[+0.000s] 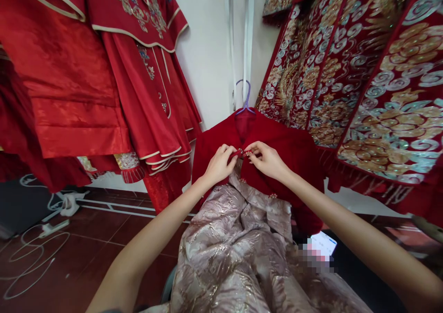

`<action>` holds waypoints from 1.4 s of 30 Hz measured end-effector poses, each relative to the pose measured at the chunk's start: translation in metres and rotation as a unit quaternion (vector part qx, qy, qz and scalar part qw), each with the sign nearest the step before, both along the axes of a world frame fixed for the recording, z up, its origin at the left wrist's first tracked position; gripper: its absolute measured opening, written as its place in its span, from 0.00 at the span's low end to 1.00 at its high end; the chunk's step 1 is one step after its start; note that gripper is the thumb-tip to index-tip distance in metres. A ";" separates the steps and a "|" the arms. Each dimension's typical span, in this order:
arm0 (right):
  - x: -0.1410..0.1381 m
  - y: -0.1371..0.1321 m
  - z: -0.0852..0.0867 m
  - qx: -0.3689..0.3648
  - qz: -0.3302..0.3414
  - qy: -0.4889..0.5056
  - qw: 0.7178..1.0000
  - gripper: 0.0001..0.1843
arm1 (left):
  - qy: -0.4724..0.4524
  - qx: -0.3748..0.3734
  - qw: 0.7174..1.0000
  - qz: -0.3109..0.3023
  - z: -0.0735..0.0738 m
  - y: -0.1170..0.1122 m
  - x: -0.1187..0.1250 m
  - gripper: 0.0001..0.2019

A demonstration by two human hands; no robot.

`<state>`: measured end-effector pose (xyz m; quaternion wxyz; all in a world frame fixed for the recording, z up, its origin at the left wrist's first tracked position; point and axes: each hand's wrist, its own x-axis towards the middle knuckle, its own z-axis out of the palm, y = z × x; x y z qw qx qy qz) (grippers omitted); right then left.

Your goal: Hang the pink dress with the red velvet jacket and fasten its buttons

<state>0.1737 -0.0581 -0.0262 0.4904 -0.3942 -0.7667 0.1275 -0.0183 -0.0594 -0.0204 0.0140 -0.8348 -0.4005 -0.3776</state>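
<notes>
A short dark-red jacket [287, 142] hangs from a purple hanger [246, 101] in front of me. My left hand [220, 164] is closed in a pinch on the jacket's left front edge. The other front edge is pinched by my right hand [268, 159]. Between my fingertips shows a small beaded fastener [241, 152], too small to tell whether its two halves are joined. Lower on the right front edge sits another beaded ornament [273, 196]. Below and partly inside the jacket lies crumpled, shiny pinkish-silver fabric [228, 239].
Red embroidered garments [145, 96] hang at the left, and a heavily beaded red garment [346, 82] at the right. Behind the hanger stand white poles [248, 36]. A lit phone [324, 244] lies at lower right. White cables [36, 248] trail over the dark-red tiled floor [93, 232].
</notes>
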 end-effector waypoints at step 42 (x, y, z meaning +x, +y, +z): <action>-0.009 -0.015 0.008 0.044 -0.004 -0.005 0.999 0.10 | 0.011 -0.072 0.997 0.001 0.016 0.005 0.010 0.10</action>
